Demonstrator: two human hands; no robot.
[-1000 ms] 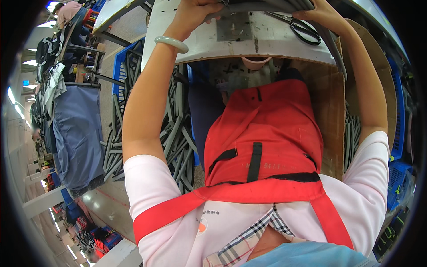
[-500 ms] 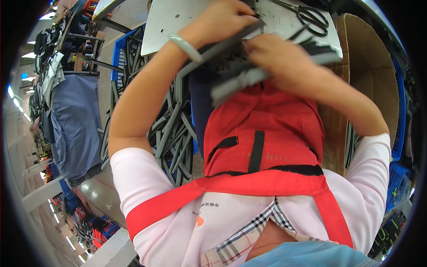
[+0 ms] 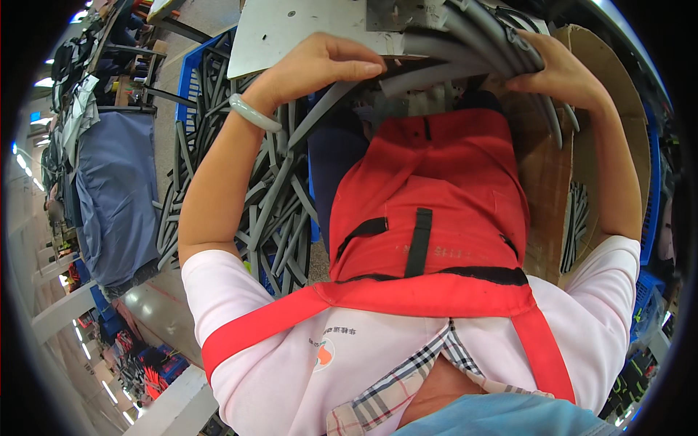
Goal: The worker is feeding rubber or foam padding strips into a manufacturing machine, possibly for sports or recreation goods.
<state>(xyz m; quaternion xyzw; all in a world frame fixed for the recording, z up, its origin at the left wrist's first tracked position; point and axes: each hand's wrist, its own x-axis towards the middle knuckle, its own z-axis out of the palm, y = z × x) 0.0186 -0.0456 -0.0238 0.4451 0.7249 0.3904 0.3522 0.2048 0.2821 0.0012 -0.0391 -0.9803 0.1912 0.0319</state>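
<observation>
My right hand point(image 3: 563, 69), over the right side of the white worktable point(image 3: 291, 33), is wrapped round a bundle of grey foam-like strips point(image 3: 480, 47). The strips fan out to the left, and a few ends hang below the hand. My left hand point(image 3: 316, 69) is at the table's near edge, thumb and forefinger pinched together. One long grey strip point(image 3: 323, 112) runs down-left from under its fingers, and its upper end is partly hidden. Between the hands, the loose ends of the bundle come close to my left fingertips.
Left of my lap, a blue basket point(image 3: 187, 91) and a heap of grey strips point(image 3: 283, 211) lie low down. An open cardboard box point(image 3: 607, 109) stands on the right, with more strips point(image 3: 574, 225) at its near side. A red apron point(image 3: 436, 167) covers my lap.
My hands have drawn apart, the left to the left and the right up and to the right. The bundle has risen from above my lap to over the table, covering most of the scissors.
</observation>
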